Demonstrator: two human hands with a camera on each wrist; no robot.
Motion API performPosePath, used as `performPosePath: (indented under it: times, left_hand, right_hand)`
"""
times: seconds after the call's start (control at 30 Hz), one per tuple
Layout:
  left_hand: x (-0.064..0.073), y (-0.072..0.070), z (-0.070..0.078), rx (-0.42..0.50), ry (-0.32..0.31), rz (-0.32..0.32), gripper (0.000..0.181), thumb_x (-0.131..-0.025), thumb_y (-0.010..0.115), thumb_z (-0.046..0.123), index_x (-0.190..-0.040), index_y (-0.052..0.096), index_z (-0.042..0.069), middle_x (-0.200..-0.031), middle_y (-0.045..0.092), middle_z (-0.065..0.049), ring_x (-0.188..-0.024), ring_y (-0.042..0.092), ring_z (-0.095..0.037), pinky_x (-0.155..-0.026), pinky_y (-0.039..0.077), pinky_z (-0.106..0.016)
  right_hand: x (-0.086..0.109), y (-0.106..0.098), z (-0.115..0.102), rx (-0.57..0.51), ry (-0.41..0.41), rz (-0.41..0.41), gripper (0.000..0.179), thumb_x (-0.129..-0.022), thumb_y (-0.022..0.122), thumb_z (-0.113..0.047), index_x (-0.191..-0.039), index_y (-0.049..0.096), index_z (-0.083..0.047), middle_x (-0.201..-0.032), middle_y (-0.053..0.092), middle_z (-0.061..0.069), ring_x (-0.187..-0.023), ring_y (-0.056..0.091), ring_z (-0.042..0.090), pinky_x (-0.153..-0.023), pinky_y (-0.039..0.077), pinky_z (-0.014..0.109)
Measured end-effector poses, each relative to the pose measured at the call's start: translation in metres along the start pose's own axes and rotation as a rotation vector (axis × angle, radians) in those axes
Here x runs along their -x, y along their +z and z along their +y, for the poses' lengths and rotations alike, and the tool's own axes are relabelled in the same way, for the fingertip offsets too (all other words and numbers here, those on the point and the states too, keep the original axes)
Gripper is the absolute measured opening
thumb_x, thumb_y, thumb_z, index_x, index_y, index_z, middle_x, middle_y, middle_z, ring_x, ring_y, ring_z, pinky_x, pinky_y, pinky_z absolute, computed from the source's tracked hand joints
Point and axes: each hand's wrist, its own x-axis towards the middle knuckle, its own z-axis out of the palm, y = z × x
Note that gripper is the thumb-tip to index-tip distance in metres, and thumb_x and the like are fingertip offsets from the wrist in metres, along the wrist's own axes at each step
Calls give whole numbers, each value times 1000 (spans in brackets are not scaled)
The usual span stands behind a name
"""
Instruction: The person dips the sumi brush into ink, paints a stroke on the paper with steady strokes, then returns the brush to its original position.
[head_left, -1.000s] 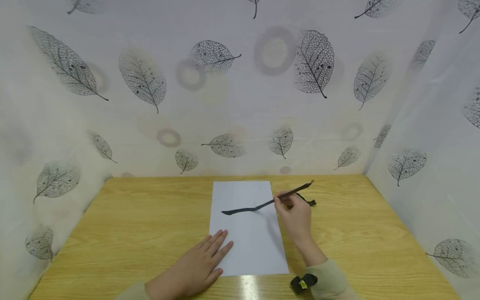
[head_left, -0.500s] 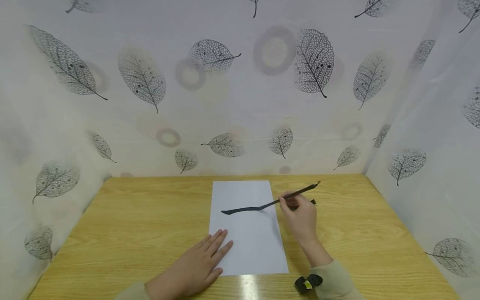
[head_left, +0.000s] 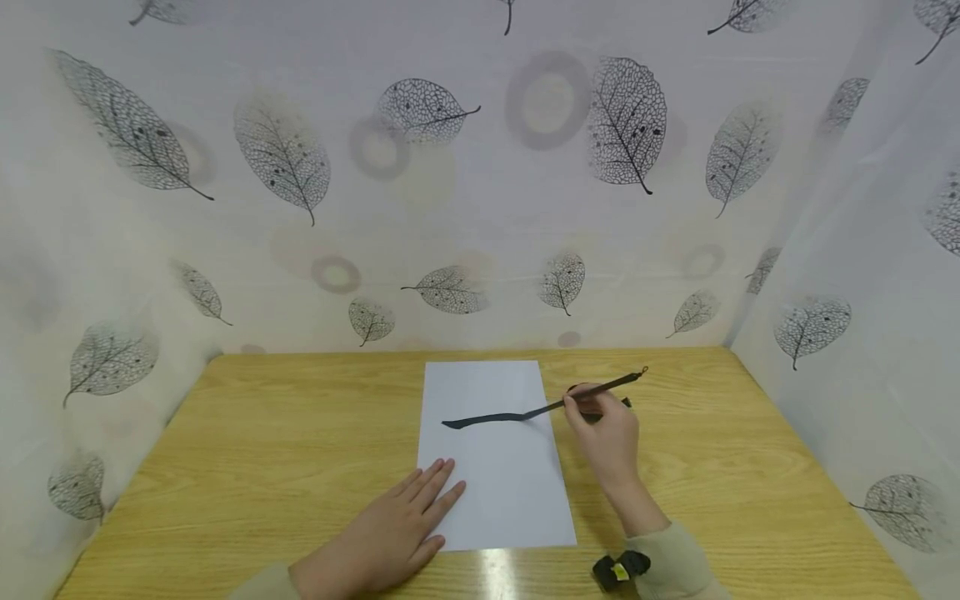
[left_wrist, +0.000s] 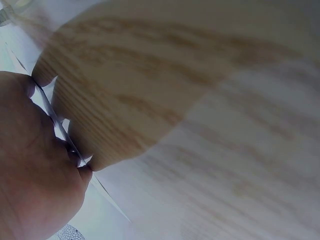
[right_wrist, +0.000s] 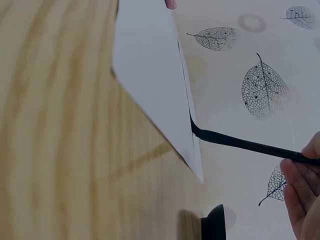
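Ink brush [head_left: 617, 383], dark and slim, small loop at the butt end: handle slanting up and away to the right, bristles bent against the paper near its right edge. Right hand [head_left: 611, 446]: thumb and fingertips pinching the brush handle, just to the right of the sheet. Sheet of white paper [head_left: 502, 492], longer than wide: flat on the table, short side toward the wearer. Black ink stroke [head_left: 483, 419], single, roughly horizontal, wedge-shaped at its left end: running from near the left edge to the bristles. Left hand [head_left: 397, 525]: palm down over the paper's lower left edge, fingers straight, index finger and thumb spread from the others. Dark vessel [right_wrist: 214, 225]: on the table beside the right hand, largely hidden in the head view; full shape and contents impossible to tell. Tabletop [head_left: 285, 433], yellow wood grain. Curtain [head_left: 487, 208], pale, printed with skeleton leaves and rings: behind the table and along both sides. Black device [head_left: 621, 572] with yellow patch: at the right wrist, beside a beige sleeve [head_left: 672, 558].
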Motion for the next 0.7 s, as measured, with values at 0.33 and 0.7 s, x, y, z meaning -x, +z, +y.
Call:
performPosePath:
  times: [0.33, 0.7]
  left_hand:
    - [0, 1, -1, -2, 1, -1, 62, -113, 40, 45, -166, 36, 14, -175, 28, -18, -162, 33, -32, -127, 39, -47]
    - [0, 2, 0, -9, 0, 4, 61, -114, 39, 45, -167, 36, 14, -175, 28, -18, -162, 33, -31, -128, 39, -46]
  right_hand:
    - [1, -4, 2, 41, 11, 9, 8, -88, 81, 2, -93, 78, -2, -87, 81, 12, -70, 77, 29, -65, 64, 33]
    - [3, -7, 2, 63, 18, 11, 9, -87, 82, 2, -94, 78, -3, -86, 81, 12, -68, 76, 27, -64, 64, 40]
